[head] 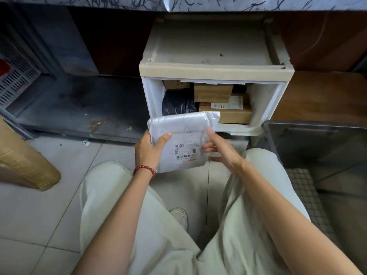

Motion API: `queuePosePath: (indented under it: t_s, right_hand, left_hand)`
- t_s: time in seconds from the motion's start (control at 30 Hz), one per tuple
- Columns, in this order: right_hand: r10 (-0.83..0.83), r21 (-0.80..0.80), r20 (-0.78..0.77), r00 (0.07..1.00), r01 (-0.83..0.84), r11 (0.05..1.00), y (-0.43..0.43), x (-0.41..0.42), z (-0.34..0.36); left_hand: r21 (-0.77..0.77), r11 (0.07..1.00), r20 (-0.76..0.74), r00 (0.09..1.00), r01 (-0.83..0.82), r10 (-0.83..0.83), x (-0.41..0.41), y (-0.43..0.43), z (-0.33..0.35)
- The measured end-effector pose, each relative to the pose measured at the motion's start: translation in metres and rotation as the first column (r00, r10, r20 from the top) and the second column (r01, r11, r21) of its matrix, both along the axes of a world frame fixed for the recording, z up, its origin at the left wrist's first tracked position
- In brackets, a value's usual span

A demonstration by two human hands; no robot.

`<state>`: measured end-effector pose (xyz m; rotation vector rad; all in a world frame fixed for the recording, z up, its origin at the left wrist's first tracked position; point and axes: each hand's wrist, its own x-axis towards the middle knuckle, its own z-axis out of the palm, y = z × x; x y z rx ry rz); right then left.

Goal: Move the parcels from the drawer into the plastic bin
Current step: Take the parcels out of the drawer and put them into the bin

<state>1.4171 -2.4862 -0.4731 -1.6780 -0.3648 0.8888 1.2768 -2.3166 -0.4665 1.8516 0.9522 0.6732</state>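
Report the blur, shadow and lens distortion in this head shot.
Head view: the right hand is smeared by motion blur at its fingers, while the left hand and the label on the white parcel look sharper. Head view: the recess left of the drawer lies in deep shadow, and the grey bin is dim. Head view: wide-angle bowing bends the frame's edges.

Both bare forearms reach forward from the lower edge of the view, passing over the bent knees. The left hand [148, 150] grips the left edge of a white parcel [184, 135], thumb laid across its face (a red bead bracelet [144, 169] circles that wrist). The right hand [220, 149], slightly blurred, holds the parcel's right edge with its fingers curled about it.
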Motion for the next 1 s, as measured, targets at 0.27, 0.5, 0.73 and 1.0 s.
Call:
queuePosePath:
  t_s: [0.27, 0.5, 0.73, 1.0]
  right_hand:
    - [-0.048, 0.045, 0.334, 0.941, 0.035, 0.998, -0.001, 0.007, 0.005]
    - [-0.374, 0.312, 0.252, 0.892, 0.291, 0.904, -0.035, 0.035, 0.052]
    - [-0.562, 0.408, 0.318, 0.764, 0.425, 0.808, -0.119, 0.074, 0.099]
    - [-0.660, 0.211, 0.370, 0.654, 0.633, 0.745, -0.256, 0.086, 0.074]
  left_hand:
    - [0.136, 0.990, -0.003, 0.999, 0.044, -0.043, 0.027, -0.007, 0.030]
    - [0.167, 0.972, 0.124, 0.974, 0.165, -0.187, 0.080, -0.037, 0.083]
    - [0.210, 0.928, 0.230, 0.907, 0.307, -0.352, 0.153, -0.115, 0.130]
    - [0.061, 0.809, 0.311, 0.759, 0.585, -0.572, 0.214, -0.232, 0.129]
